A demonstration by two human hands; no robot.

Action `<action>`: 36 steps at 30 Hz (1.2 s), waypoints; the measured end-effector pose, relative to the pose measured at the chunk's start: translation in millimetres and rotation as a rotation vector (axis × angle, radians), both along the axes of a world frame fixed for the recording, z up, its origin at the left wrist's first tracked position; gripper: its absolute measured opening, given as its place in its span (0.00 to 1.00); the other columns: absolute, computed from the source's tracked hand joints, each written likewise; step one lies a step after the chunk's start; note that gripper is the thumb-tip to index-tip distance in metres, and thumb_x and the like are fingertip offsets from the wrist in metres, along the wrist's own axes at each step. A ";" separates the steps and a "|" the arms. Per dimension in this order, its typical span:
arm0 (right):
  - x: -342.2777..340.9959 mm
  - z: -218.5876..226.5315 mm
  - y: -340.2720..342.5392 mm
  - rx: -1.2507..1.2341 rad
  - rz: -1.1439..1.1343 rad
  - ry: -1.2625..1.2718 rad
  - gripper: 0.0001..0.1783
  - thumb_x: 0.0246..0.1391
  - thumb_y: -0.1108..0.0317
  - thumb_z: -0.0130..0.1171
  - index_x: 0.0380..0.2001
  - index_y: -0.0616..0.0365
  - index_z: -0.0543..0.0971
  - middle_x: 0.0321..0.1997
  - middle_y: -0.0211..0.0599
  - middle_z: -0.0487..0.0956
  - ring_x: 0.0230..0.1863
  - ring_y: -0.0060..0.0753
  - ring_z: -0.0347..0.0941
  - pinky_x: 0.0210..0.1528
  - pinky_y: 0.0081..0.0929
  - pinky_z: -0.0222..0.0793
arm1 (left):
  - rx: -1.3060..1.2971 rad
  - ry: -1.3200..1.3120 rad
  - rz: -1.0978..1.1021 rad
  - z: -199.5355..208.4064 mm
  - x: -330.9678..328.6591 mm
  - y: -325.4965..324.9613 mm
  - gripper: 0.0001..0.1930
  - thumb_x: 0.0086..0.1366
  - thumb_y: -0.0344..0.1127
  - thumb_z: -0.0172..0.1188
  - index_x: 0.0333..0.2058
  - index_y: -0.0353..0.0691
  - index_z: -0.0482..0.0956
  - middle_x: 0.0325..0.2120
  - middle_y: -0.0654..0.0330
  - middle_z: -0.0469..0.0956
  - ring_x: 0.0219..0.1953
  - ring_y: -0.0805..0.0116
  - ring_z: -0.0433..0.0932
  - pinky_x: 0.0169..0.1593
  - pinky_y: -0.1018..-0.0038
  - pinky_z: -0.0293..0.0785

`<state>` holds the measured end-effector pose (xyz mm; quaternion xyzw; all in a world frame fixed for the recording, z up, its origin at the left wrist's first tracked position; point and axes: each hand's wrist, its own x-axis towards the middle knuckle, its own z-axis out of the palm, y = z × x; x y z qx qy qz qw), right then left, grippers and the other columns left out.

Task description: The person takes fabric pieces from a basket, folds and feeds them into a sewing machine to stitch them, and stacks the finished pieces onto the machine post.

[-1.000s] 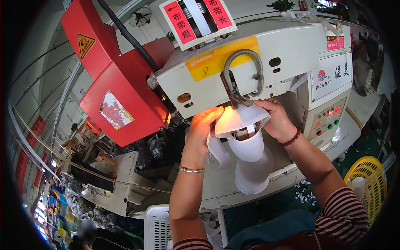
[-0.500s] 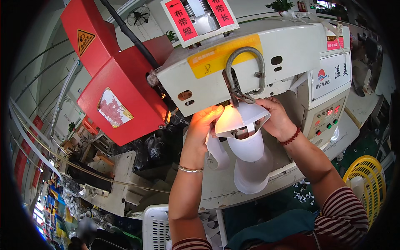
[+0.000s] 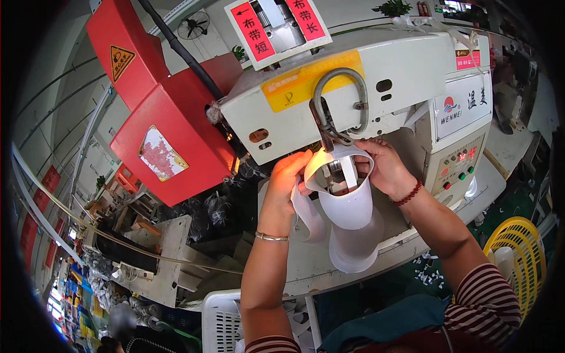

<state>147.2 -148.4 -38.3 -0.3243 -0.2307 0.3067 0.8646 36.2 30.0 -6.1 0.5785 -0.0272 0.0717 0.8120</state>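
A white, curved piece [image 3: 347, 209], which looks like a shoe upper, hangs under the machine head with its opening facing up. Metal machine parts [image 3: 338, 176] show inside that opening. My left hand [image 3: 287, 176] pinches the piece's left rim, its fingers lit orange by the machine lamp. On the right, my right hand [image 3: 385, 167] is closed on the far right rim, just below the bent metal tube [image 3: 366, 112]. A white flap [image 3: 306, 217] of the piece hangs below my left hand. Most of my fingertips are hidden behind the material.
The white machine arm [image 3: 406, 76] spans above my hands, with a red housing [image 3: 176, 129] at left and a control panel [image 3: 456, 165] at right. A white basket [image 3: 220, 317] stands below. A yellow basket [image 3: 518, 247] sits at right, near white scraps [image 3: 428, 270].
The upper part of the white piece has folded back, so its opening is wider and more of the metal inside shows. Both hands keep their grip and have barely moved.
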 end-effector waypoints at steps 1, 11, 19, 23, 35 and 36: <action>2.4 -2.2 -0.1 -0.017 0.040 -0.019 0.08 0.52 0.69 0.51 0.34 0.63 0.72 0.25 0.36 0.75 0.24 0.28 0.72 0.30 0.23 0.70 | -0.028 0.019 -0.005 -3.1 1.4 2.1 0.11 0.65 0.37 0.45 0.29 0.36 0.72 0.12 0.66 0.67 0.09 0.80 0.60 0.12 0.85 0.55; 13.8 -21.4 13.9 -0.150 0.027 0.011 0.09 0.55 0.67 0.49 0.35 0.62 0.73 0.29 0.30 0.74 0.25 0.19 0.66 0.25 0.19 0.64 | 0.014 0.120 0.132 -18.2 -3.4 0.6 0.11 0.64 0.40 0.46 0.30 0.39 0.72 0.14 0.68 0.65 0.09 0.83 0.57 0.12 0.86 0.52; -1.1 -30.7 7.8 -0.419 -0.258 -0.497 0.18 0.58 0.60 0.46 0.31 0.68 0.75 0.28 0.36 0.77 0.30 0.22 0.71 0.34 0.22 0.67 | 0.087 0.188 0.105 -24.4 -16.3 -8.4 0.10 0.63 0.38 0.46 0.34 0.38 0.72 0.17 0.67 0.68 0.10 0.83 0.57 0.13 0.86 0.50; 6.4 -54.3 10.2 -0.465 -0.470 -0.815 0.18 0.58 0.60 0.45 0.30 0.67 0.75 0.25 0.42 0.76 0.28 0.28 0.71 0.34 0.27 0.67 | 0.095 0.206 0.093 -45.8 -9.4 -10.6 0.11 0.63 0.39 0.48 0.36 0.38 0.72 0.16 0.71 0.66 0.11 0.85 0.56 0.14 0.85 0.46; -16.3 -55.2 -10.0 -0.822 -0.809 -1.354 0.10 0.54 0.64 0.47 0.30 0.58 0.74 0.23 0.49 0.75 0.24 0.51 0.72 0.26 0.42 0.67 | 0.321 0.099 0.480 -82.8 -27.2 -24.4 0.08 0.62 0.35 0.50 0.38 0.40 0.72 0.23 0.68 0.71 0.16 0.84 0.60 0.18 0.85 0.53; -21.4 -55.3 -17.6 -0.663 -0.855 -1.297 0.07 0.50 0.66 0.52 0.29 0.58 0.74 0.24 0.44 0.75 0.23 0.45 0.73 0.24 0.38 0.68 | 0.419 -0.050 0.591 -83.7 -32.8 -25.0 0.08 0.61 0.34 0.49 0.38 0.40 0.71 0.22 0.67 0.71 0.12 0.84 0.55 0.15 0.85 0.49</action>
